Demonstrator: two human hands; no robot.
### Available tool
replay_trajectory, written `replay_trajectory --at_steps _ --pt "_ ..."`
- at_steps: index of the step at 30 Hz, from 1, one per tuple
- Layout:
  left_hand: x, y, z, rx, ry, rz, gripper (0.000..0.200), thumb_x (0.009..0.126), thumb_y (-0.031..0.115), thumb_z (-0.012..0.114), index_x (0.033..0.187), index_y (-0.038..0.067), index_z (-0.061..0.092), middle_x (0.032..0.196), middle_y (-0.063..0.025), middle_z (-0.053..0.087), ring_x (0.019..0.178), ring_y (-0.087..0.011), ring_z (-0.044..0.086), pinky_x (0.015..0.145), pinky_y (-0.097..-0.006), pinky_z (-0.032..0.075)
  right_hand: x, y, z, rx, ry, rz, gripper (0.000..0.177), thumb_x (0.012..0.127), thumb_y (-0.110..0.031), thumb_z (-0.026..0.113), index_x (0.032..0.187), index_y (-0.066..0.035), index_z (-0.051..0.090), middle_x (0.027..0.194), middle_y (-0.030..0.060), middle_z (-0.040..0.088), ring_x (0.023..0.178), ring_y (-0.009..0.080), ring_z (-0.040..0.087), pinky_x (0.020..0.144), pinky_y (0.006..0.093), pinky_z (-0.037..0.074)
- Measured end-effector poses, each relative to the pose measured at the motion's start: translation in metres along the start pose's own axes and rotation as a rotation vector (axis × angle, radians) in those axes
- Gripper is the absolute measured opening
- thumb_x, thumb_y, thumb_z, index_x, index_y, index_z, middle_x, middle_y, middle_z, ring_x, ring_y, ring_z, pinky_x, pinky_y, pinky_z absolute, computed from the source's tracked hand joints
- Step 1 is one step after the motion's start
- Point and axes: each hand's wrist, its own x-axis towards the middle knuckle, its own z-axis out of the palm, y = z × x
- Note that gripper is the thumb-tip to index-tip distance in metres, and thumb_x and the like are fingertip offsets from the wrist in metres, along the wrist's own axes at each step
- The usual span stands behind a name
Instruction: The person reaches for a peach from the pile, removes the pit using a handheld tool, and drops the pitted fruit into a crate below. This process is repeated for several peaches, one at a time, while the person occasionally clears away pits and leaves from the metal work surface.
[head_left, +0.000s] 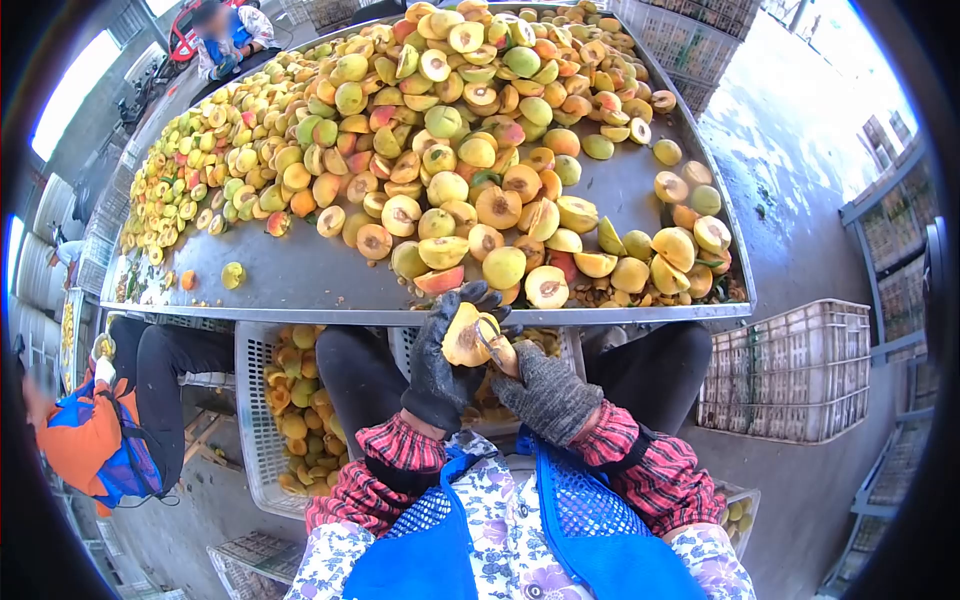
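Note:
My left hand (pixel 438 365), in a dark glove, is closed round a halved peach (pixel 463 338) with its yellow cut flesh facing up. In my right hand (pixel 548 392), gloved in grey knit, is a small pitting tool (pixel 504 355) with a wooden handle and a curved metal end. That metal end touches the peach half at its right side. Both hands are just in front of the metal table's near edge (pixel 400 317). Beyond them lies a large heap of halved peaches (pixel 480 150); some show a brown pit hollow.
Below the table, a white crate (pixel 252 420) of peach halves stands left of my legs, and another is partly hidden under my hands. An empty-looking wire-bound crate (pixel 785 372) sits at right. One person (pixel 110 430) works at left, another (pixel 232 45) at the far left corner.

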Motion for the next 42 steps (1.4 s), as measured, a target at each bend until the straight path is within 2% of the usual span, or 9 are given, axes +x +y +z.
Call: replay_trajectory --at_steps 8,11,14,20,28,32,35,39,42 --pt "0.0 -0.006 -0.003 -0.096 0.094 0.01 0.036 0.095 0.022 0.034 0.116 -0.004 0.047 0.11 -0.0136 0.055 0.103 -0.0205 0.053 0.092 -0.0329 0.041 0.003 0.0 0.008 -0.061 0.004 0.054 0.036 0.078 -0.028 0.06 0.096 0.0 0.044 0.08 0.0259 0.059 0.077 0.0421 0.057 0.067 0.0488 0.045" --pt "-0.002 -0.012 -0.003 -0.016 0.106 0.066 0.035 0.092 0.02 0.041 0.116 -0.005 0.045 0.107 -0.0147 0.055 0.1 -0.0235 0.053 0.091 -0.0353 0.042 0.004 0.004 0.013 -0.065 -0.015 0.093 0.038 0.077 -0.028 0.061 0.097 0.0 0.044 0.082 0.0263 0.059 0.079 0.0422 0.057 0.068 0.049 0.044" --pt "-0.004 -0.019 -0.003 0.416 0.089 0.222 0.034 0.092 0.02 0.039 0.114 -0.005 0.047 0.105 -0.015 0.055 0.097 -0.0237 0.054 0.089 -0.035 0.043 0.006 0.005 0.015 -0.054 -0.062 0.156 0.04 0.075 -0.027 0.062 0.098 0.0 0.043 0.082 0.0266 0.058 0.081 0.0424 0.057 0.069 0.0488 0.045" --pt "-0.003 -0.022 -0.016 0.102 0.147 0.003 0.031 0.091 0.015 0.038 0.111 -0.006 0.049 0.099 -0.0142 0.057 0.087 -0.0218 0.056 0.081 -0.0357 0.047 0.004 0.019 0.026 0.044 -0.11 0.118 0.037 0.075 -0.022 0.06 0.098 0.001 0.043 0.084 0.0273 0.058 0.082 0.0431 0.057 0.071 0.0479 0.044" --pt "-0.004 -0.013 -0.047 0.887 -0.186 0.032 0.025 0.085 0.007 0.048 0.107 -0.004 0.056 0.105 -0.0119 0.06 0.09 -0.0202 0.059 0.081 -0.0322 0.048 0.003 0.036 0.035 0.033 -0.302 0.108 0.039 0.075 -0.021 0.058 0.103 0.003 0.044 0.086 0.0254 0.057 0.084 0.0407 0.056 0.073 0.0444 0.044" --pt "-0.002 -0.018 -0.045 0.312 -0.033 -0.192 0.027 0.083 0.008 0.051 0.108 -0.002 0.055 0.104 -0.0117 0.06 0.09 -0.0211 0.059 0.08 -0.0318 0.048 0.006 0.042 0.033 0.11 -0.274 0.059 0.038 0.076 -0.021 0.057 0.102 0.004 0.046 0.085 0.0238 0.056 0.083 0.04 0.056 0.072 0.0437 0.044" --pt "-0.005 -0.026 -0.043 0.065 0.094 -0.132 0.027 0.084 0.009 0.053 0.108 -0.003 0.055 0.103 -0.0112 0.06 0.09 -0.0203 0.059 0.079 -0.0302 0.048 0.004 0.036 0.029 0.124 -0.25 0.075 0.037 0.077 -0.021 0.057 0.102 0.003 0.046 0.085 0.0237 0.057 0.082 0.0396 0.056 0.071 0.0436 0.044" --pt "-0.016 -0.041 -0.048 0.33 0.205 0.032 0.024 0.085 0.011 0.055 0.104 -0.004 0.056 0.099 -0.0104 0.061 0.086 -0.0161 0.059 0.077 -0.0273 0.048 0.001 0.031 0.032 0.164 -0.266 0.13 0.035 0.077 -0.021 0.057 0.102 0.002 0.047 0.083 0.0234 0.057 0.079 0.0397 0.056 0.069 0.044 0.044" --pt "-0.019 -0.031 -0.028 0.297 0.271 0.019 0.022 0.085 0.012 0.056 0.1 -0.003 0.057 0.094 -0.0108 0.062 0.08 -0.0156 0.06 0.072 -0.0272 0.049 -0.001 0.03 0.035 0.071 -0.262 0.143 0.032 0.078 -0.02 0.055 0.102 -0.001 0.048 0.081 0.0226 0.057 0.077 0.0403 0.056 0.067 0.0443 0.044"
